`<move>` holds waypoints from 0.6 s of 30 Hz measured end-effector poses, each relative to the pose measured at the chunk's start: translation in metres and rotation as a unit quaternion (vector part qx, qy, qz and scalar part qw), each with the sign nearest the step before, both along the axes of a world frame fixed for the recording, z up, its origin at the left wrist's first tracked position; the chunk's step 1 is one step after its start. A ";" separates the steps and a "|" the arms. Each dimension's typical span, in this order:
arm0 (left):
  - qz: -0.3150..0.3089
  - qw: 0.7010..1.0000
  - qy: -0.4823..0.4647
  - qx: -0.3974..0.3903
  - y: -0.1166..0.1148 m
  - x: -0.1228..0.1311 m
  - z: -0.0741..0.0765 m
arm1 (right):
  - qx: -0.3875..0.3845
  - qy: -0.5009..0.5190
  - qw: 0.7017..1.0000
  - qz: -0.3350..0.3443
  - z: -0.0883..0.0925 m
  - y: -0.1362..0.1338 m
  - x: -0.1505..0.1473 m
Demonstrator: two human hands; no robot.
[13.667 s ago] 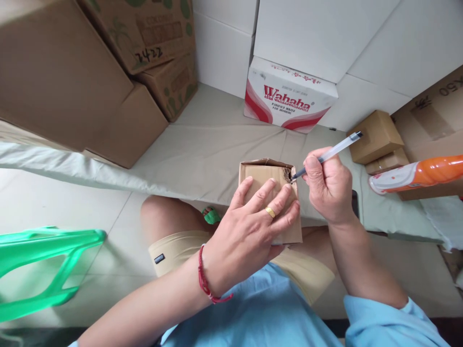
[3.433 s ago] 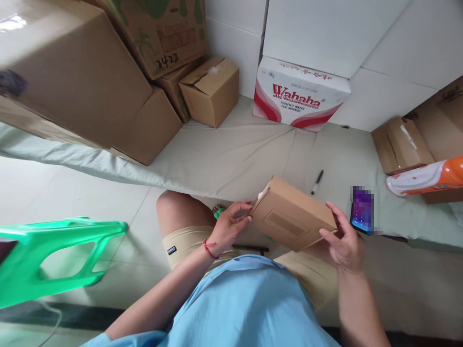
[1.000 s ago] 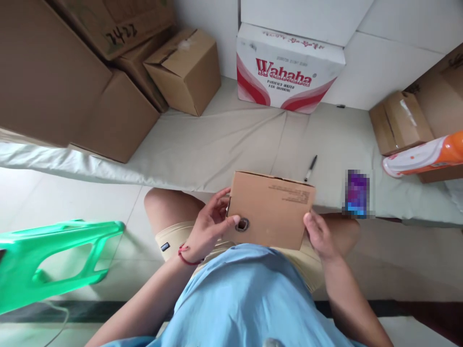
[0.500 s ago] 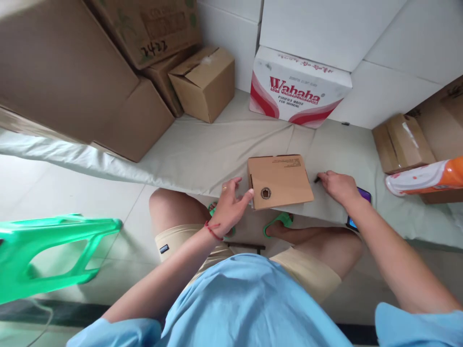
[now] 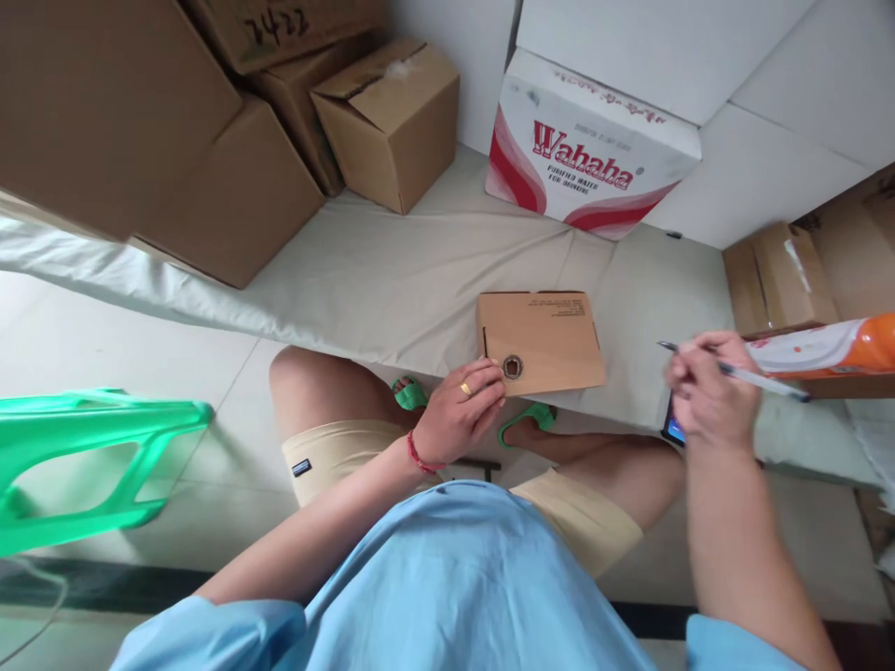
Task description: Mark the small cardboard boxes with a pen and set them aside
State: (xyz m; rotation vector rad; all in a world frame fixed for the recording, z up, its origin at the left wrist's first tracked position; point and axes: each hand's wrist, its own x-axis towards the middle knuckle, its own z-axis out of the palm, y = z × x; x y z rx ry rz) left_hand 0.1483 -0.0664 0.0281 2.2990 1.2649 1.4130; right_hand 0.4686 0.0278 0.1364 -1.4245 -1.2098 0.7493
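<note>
A small, flat cardboard box (image 5: 549, 335) lies near the front edge of the cloth-covered surface. Its top has a round hole near the front left corner and small print at the back. My left hand (image 5: 465, 401), with a ring and a red wrist cord, is closed at that corner, fingertips on the box; its underside grip is hidden. Off to the right, my right hand (image 5: 717, 387) is raised and somewhat blurred, its fingers closed around a pen (image 5: 769, 380). The pen's dark tip points left. Partly behind that hand lies a phone (image 5: 672, 424).
Large cardboard boxes (image 5: 230, 196) stand at the left, beside a smaller carton (image 5: 412, 130). A white-and-red water carton (image 5: 580, 158) leans at the back wall. An orange-and-white package (image 5: 832, 349) and a taped box (image 5: 779, 280) sit right. A green stool (image 5: 90, 466) is on the floor.
My left hand has moved from beside the box onto its front left corner. My right hand has lifted the pen and shifted right, and the pen now shows at full length.
</note>
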 end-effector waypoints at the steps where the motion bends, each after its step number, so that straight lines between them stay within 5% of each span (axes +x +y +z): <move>1: -0.003 1.000 0.000 -0.005 0.000 0.001 -0.005 | -0.030 0.035 0.998 0.045 -0.002 -0.009 -0.021; 5: -0.020 0.998 -0.030 -0.058 -0.002 0.001 -0.023 | -0.094 0.022 0.974 0.203 -0.014 -0.029 -0.093; 8: -0.033 0.994 -0.062 -0.085 -0.003 0.002 -0.032 | -0.083 -0.033 0.962 0.259 -0.024 -0.028 -0.121; 18: -0.038 0.996 -0.073 -0.022 -0.001 0.002 -0.038 | -0.069 -0.077 0.957 0.271 -0.051 -0.024 -0.126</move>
